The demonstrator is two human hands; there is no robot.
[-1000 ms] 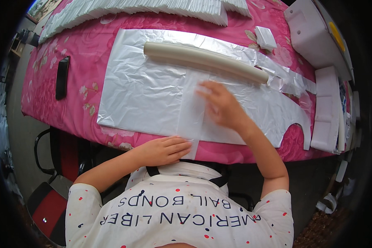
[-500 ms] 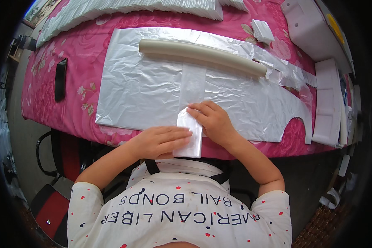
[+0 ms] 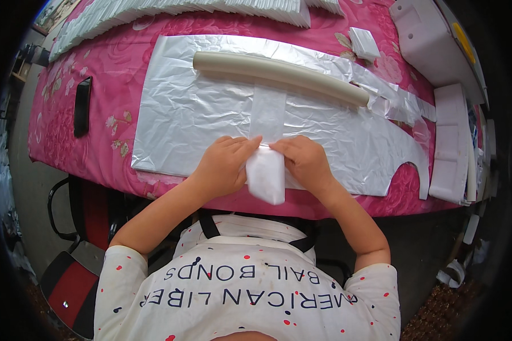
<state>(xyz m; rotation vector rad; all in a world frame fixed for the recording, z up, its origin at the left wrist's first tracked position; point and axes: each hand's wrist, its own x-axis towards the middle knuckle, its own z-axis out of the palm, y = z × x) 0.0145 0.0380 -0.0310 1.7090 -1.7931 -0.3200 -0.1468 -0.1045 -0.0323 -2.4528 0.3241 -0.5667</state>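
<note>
Desk (image 3: 51, 136) fills the upper part of our view, covered by a pink flowered cloth (image 3: 111, 159). On it we find silvery plastic sheeting (image 3: 182, 113), laid flat and wrinkled, with a curved cut-out toward its right end. Along the far side, a long row of folded white packets (image 3: 182, 7), pressed close together. At the right end we log a white foam box (image 3: 429, 54). A beige tube (image 3: 279, 77) lies across the sheeting, slanting nearer to us at its right. From just below the tube a pale, translucent strip (image 3: 268, 111) runs toward our near side. Left hand (image 3: 224, 165) and right hand (image 3: 306, 162) face each other over the sheeting's near part, each grip clenched, fingertips pinching the upper end of one folded white bundle (image 3: 266, 179). The bundle sits between them, its lower end near the desk's front edge; we cannot tell whether strip and bundle join. Smaller: a black phone (image 3: 82, 107), well apart at left, and a small stack of white packets (image 3: 364, 44) near the upper right.
</note>
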